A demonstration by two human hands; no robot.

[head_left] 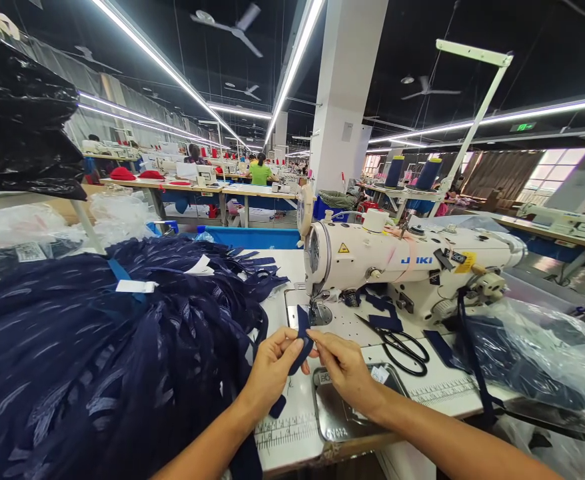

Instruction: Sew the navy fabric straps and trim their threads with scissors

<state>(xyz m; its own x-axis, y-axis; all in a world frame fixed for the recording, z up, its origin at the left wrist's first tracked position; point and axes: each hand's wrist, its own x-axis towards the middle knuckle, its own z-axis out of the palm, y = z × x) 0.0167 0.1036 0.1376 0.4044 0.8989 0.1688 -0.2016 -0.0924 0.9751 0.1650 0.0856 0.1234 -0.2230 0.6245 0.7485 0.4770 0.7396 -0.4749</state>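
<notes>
My left hand [271, 367] and my right hand [345, 365] pinch a small navy fabric strip [302, 333] between their fingertips, just in front of the presser foot [318, 312] of a white sewing machine [402, 263]. The strip runs up toward the needle and hangs down below my left hand. A big heap of navy fabric pieces [102, 353] lies at my left, touching my left forearm.
Black scissors [402, 347] lie on the machine bed right of my hands. A metal plate [342, 413] is set in the white table [292, 433]. Clear plastic bags [537, 347] sit at right. Other workers sit at distant tables [260, 173].
</notes>
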